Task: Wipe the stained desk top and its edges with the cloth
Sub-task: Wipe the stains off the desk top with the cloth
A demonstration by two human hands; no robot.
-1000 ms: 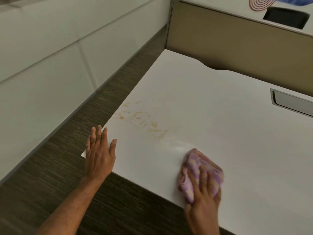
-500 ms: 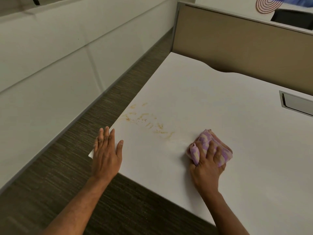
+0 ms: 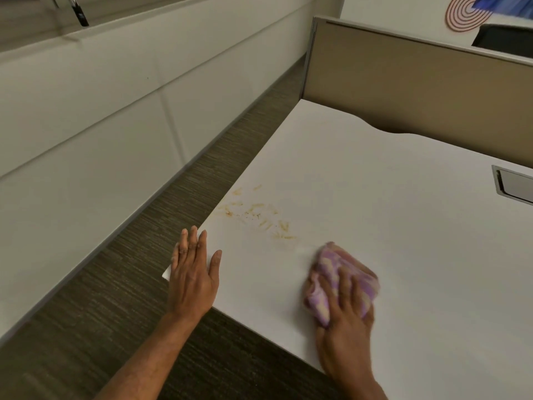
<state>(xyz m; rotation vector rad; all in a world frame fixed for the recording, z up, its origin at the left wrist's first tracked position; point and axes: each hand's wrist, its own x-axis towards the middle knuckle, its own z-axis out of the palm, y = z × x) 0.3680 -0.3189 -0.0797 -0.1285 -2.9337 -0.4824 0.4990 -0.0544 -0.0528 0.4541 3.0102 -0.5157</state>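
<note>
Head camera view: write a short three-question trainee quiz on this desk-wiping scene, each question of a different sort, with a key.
1. True or false: the orange-brown smeared stain on the white desk top is already covered by the purple and cream checked cloth.
2. Which of the hands presses the cloth? A) left hand B) right hand C) both
3. Fill in: the left hand lies flat at the desk's near-left ____.

Key
1. False: the cloth sits to the stain's right, nearer the person, clear of most marks.
2. B
3. corner
</note>
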